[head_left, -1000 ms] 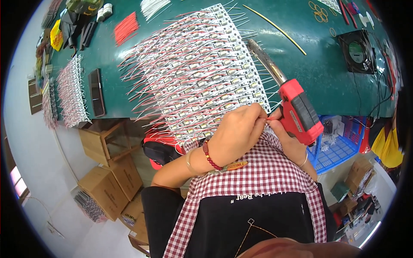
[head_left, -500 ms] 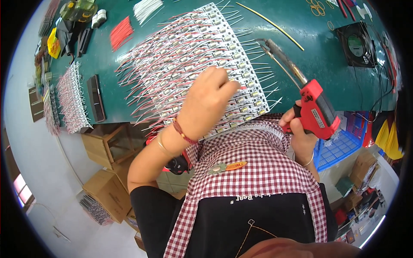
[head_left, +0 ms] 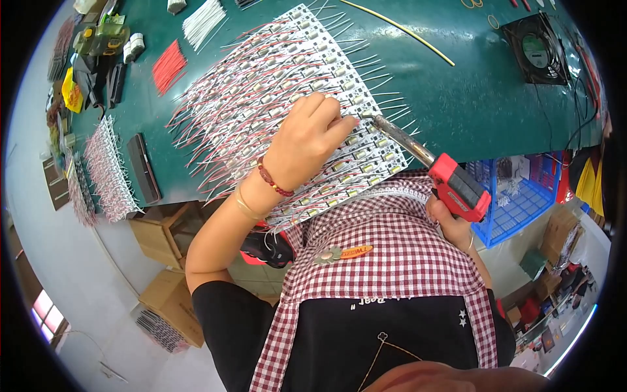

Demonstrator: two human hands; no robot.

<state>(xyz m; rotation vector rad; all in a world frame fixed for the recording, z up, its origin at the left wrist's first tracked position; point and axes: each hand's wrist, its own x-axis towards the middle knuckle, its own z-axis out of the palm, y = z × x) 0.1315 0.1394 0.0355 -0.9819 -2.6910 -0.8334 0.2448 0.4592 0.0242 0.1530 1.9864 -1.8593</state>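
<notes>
A large panel of white circuit boards lies on the green table, with rows of red and white wires fanning out to its left. My left hand is over the panel, thumb and forefinger pinched at its right part. What they pinch looks like a thin wire, mostly hidden by the fingers. My right hand grips a red and black soldering gun just off the table's near edge. The gun's metal barrel points up and left, its tip at the board right beside my left fingertips.
Bundles of red wires and white wires lie beyond the panel. More wired boards and a dark long case are at left. A yellow rod and a black fan lie at right, above a blue crate.
My right hand has brought the soldering gun left and down, so its tip now meets the board by my left fingers. My left hand stays pinched over the panel; the view has shifted slightly.
</notes>
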